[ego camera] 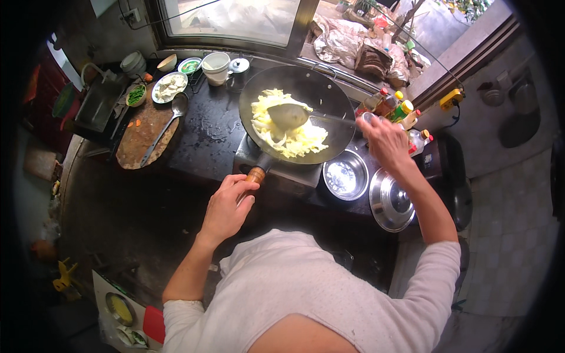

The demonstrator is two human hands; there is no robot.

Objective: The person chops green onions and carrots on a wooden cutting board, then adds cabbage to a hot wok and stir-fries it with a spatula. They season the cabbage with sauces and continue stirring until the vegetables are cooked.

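A large black wok stands on the stove, with pale yellow chopped cabbage in its lower left part. My left hand is closed around the end of the wok's wooden handle. Above the wok's right rim, my right hand grips the handle of a metal spatula, whose broad blade rests over the cabbage. Just below the rim on the right is a shiny metal basin.
Sauce bottles and a metal lid stand at the right. Left of the wok are a wooden chopping board bearing a metal ladle, a plate of white slices, a bowl of green pieces, a white container and a sink.
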